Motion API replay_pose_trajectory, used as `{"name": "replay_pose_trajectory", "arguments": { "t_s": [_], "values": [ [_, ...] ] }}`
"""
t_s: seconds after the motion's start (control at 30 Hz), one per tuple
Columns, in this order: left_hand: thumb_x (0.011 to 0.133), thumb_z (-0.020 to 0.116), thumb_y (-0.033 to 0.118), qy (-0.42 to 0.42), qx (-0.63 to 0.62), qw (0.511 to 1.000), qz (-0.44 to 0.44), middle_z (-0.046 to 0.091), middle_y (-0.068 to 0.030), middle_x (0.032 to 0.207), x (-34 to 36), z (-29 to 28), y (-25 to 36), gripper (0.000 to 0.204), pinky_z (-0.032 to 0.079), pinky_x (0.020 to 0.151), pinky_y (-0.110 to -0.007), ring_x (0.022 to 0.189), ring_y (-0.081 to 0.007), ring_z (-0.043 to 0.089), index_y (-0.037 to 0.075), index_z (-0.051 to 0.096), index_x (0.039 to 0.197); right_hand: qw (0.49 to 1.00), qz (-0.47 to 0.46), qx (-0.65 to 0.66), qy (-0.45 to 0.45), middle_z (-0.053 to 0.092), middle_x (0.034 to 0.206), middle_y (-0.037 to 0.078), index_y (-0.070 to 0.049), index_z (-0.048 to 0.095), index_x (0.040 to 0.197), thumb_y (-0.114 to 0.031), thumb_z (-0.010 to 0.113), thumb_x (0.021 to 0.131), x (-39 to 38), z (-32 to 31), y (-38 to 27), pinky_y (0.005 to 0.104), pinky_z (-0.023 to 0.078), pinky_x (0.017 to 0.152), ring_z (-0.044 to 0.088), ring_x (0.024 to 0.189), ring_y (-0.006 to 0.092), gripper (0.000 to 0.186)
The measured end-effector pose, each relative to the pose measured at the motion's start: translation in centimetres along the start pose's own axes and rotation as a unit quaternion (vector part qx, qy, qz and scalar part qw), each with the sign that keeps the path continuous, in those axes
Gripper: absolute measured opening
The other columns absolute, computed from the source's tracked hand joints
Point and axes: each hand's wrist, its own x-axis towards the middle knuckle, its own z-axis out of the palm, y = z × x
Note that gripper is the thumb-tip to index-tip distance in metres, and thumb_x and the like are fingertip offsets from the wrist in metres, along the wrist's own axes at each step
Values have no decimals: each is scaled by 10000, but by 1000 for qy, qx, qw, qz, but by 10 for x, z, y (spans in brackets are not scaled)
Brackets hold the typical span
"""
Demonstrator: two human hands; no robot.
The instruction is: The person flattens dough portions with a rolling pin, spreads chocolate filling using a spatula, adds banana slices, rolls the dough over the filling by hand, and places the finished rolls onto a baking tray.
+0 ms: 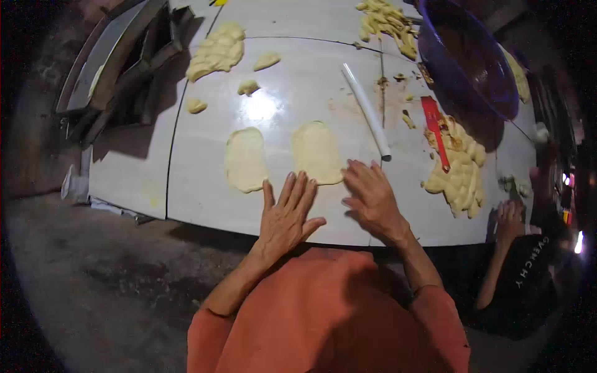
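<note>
Two flattened pieces of dough lie side by side on the white table: a left dough sheet and a right dough sheet. My left hand is open, its fingers stretched out with the tips at the near edge of the right sheet; its little finger comes close to the left sheet's corner. At the right sheet's lower right corner, my right hand rests with fingers apart, fingertips touching the edge. A white rolling rod lies slantwise beyond my right hand.
Dough lumps sit at the far left, with smaller pieces nearby. On the right, a red spatula lies on a dough mound. A purple basin stands behind it. Metal trays are stacked at left. Another person's hand is at right.
</note>
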Motion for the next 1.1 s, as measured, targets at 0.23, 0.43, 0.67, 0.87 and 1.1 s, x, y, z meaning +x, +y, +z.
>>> {"name": "replay_pose_trajectory", "arguments": {
  "t_s": [0.23, 0.43, 0.67, 0.87, 1.1],
  "values": [
    [940, 612, 587, -4, 33, 999, -21, 365, -195, 1629, -10, -1, 10, 822, 106, 1145, -776, 1523, -374, 311, 108, 401, 1574, 910, 290, -137, 263, 659, 1237, 174, -30, 632, 1303, -231, 620, 997, 4, -54, 94, 504, 484, 981, 621, 1137, 378, 367],
    [941, 579, 613, 21, -11, 1000, 10, 385, -192, 1619, 11, 7, 26, 862, 137, 1151, -764, 1508, -378, 343, 54, 375, 1565, 873, 400, -218, 174, 704, 1148, 176, -68, 661, 1282, -305, 613, 991, -14, -66, 152, 459, 508, 925, 664, 1061, 373, 378],
    [953, 559, 614, 30, 6, 999, 12, 401, -212, 1602, -1, 21, 22, 833, 90, 1136, -791, 1504, -393, 344, 63, 397, 1557, 882, 404, -86, 228, 699, 1088, 232, -25, 634, 1214, -204, 600, 1001, -17, -83, 141, 506, 506, 880, 671, 1039, 412, 280],
    [950, 582, 607, 28, 19, 999, -8, 398, -263, 1580, -6, 20, 20, 815, 75, 1145, -780, 1498, -445, 312, 63, 436, 1540, 838, 394, -6, 379, 716, 1198, 184, -90, 621, 1368, -404, 531, 1065, 4, -143, 145, 438, 498, 953, 686, 1109, 350, 445],
    [934, 626, 570, 26, -2, 999, -25, 372, -284, 1577, -8, 15, 21, 764, 109, 1134, -790, 1481, -501, 299, 88, 481, 1508, 891, 369, -171, 201, 719, 1219, 176, -70, 665, 1334, -342, 493, 1063, 53, -230, 265, 409, 500, 959, 682, 1141, 316, 420]
  ]
}}
